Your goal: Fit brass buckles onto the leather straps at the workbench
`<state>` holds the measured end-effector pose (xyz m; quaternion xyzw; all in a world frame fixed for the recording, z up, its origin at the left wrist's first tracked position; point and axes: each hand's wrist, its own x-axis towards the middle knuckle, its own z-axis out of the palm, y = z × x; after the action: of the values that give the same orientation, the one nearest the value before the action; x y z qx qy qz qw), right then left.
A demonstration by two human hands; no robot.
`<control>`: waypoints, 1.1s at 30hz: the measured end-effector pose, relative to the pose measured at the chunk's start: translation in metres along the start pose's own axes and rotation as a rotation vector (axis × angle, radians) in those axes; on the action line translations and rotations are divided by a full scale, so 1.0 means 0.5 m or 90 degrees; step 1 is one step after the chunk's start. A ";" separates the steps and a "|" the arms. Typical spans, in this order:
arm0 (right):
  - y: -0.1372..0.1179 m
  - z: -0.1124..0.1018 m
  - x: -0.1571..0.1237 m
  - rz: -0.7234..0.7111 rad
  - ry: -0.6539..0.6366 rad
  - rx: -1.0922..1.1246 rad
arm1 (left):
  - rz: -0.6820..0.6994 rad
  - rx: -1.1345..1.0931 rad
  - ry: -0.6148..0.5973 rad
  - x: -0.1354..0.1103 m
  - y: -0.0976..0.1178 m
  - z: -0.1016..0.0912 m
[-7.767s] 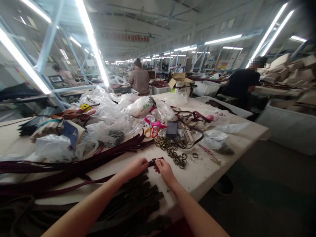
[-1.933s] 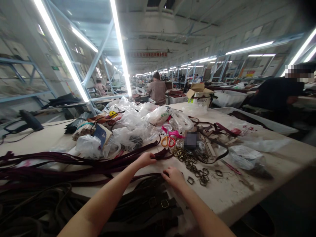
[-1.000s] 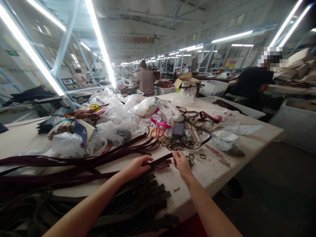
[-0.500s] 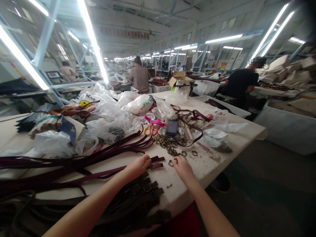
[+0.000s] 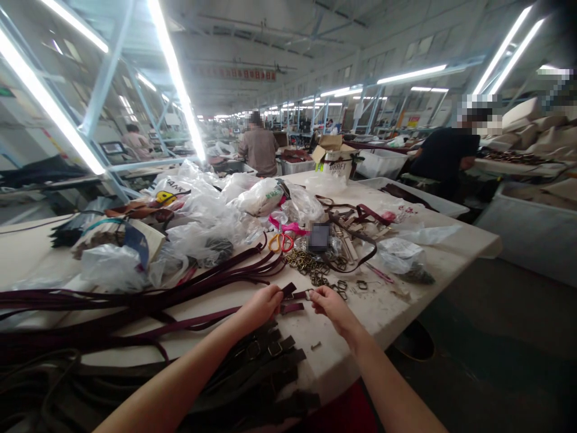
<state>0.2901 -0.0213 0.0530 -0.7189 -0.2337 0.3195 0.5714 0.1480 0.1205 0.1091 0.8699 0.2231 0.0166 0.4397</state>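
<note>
My left hand [image 5: 265, 302] is closed on a dark maroon strap [image 5: 288, 290], whose end sticks out past my fingers toward the right. My right hand [image 5: 331, 302] pinches a small metal ring buckle [image 5: 309, 294] at its fingertips. The buckle meets the strap's end; whether the strap passes through it is too small to tell. Below my left hand another maroon strap end [image 5: 293, 308] lies on the table. Just beyond my hands is a pile of brass-coloured buckles [image 5: 306, 263]. Dark straps with buckles fitted [image 5: 274, 349] lie nearest me.
Red-and-yellow-handled scissors [image 5: 280, 242] lie behind the strap bundle [image 5: 180, 294]. Clear plastic bags [image 5: 202, 204] cover the table's far left. A bag of small parts [image 5: 403, 258] sits at right, near the table edge [image 5: 451, 282]. Co-workers [image 5: 259, 147] sit farther off.
My right hand has brought the buckle up to the strap end by my left hand, closing the gap between them. The whole view has shifted slightly.
</note>
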 end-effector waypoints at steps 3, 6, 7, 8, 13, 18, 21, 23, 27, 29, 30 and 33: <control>-0.048 0.060 -0.022 0.062 -0.044 0.405 | 0.003 -0.017 0.069 0.007 0.004 0.004; -0.079 0.118 -0.043 0.059 -0.086 0.551 | -0.003 -0.046 0.096 0.002 0.008 -0.003; -0.084 0.130 -0.047 0.053 -0.105 0.558 | -0.011 -0.062 0.098 -0.002 0.009 -0.009; -0.086 0.137 -0.051 0.044 -0.124 0.544 | -0.021 -0.075 0.097 -0.007 0.011 -0.015; -0.091 0.106 -0.043 -0.062 -0.126 0.330 | -0.026 -0.051 0.027 -0.023 0.014 -0.043; -0.112 0.065 -0.034 -0.074 -0.281 0.235 | -0.008 -0.039 -0.051 -0.026 0.021 -0.046; -0.113 0.063 -0.036 -0.069 -0.290 0.228 | -0.009 -0.046 -0.052 -0.024 0.032 -0.041; -0.108 0.067 -0.036 -0.048 -0.244 0.271 | -0.007 -0.069 -0.013 -0.020 0.035 -0.038; -0.105 0.073 -0.035 0.058 -0.087 0.503 | -0.005 -0.087 0.097 -0.002 0.024 -0.029; -0.113 0.076 -0.037 0.090 -0.049 0.616 | -0.003 -0.075 0.100 0.005 0.019 -0.022; -0.118 0.078 -0.039 0.097 -0.041 0.656 | -0.003 -0.073 0.091 0.007 0.018 -0.019; -0.128 0.083 -0.046 0.129 -0.040 0.726 | -0.004 -0.095 0.035 0.004 0.026 -0.012</control>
<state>0.2458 0.0056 0.1137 -0.3066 0.0289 0.4691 0.8277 0.1531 0.1193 0.1225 0.8332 0.2358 0.0560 0.4970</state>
